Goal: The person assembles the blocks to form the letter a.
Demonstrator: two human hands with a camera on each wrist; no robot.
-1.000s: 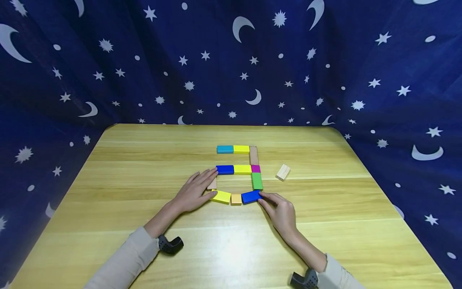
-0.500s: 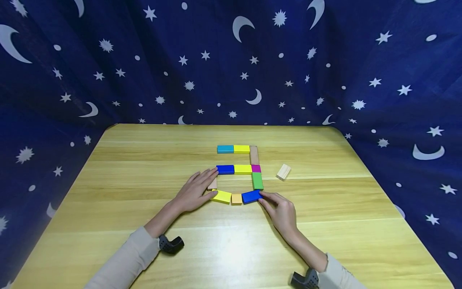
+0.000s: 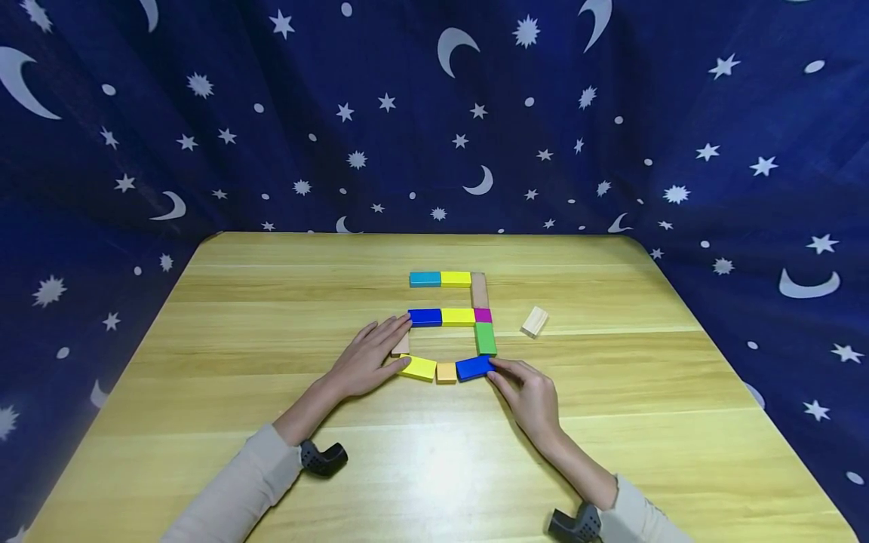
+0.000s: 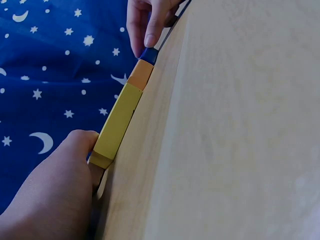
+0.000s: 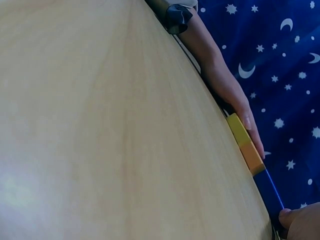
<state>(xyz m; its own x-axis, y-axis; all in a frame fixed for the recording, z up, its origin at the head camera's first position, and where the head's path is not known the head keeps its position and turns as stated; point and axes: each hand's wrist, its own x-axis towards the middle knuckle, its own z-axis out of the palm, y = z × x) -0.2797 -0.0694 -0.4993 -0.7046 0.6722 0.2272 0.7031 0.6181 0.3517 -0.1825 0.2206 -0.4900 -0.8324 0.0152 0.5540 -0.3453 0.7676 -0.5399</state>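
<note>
My left hand (image 3: 366, 362) lies with straight fingers over the left side of a flat block outline, its thumb touching the yellow block (image 3: 419, 368) at the front. Under those fingers a pale wooden block (image 3: 401, 345) is partly hidden; their tips meet the end of a blue block (image 3: 425, 317). At the front right, my right hand (image 3: 532, 400) pinches the outer end of another blue block (image 3: 473, 369) between thumb and fingers. A short orange block (image 3: 446, 373) sits between the yellow and blue ones. A green block (image 3: 485, 339) and a magenta block (image 3: 482, 315) form the right side.
Farther back lie a light-blue block (image 3: 425, 280), a yellow block (image 3: 455, 279) and a brown wooden block (image 3: 479, 290). One loose pale block (image 3: 535, 322) rests right of the outline. A dark starry cloth (image 3: 434, 113) hangs behind the wooden table (image 3: 271, 279).
</note>
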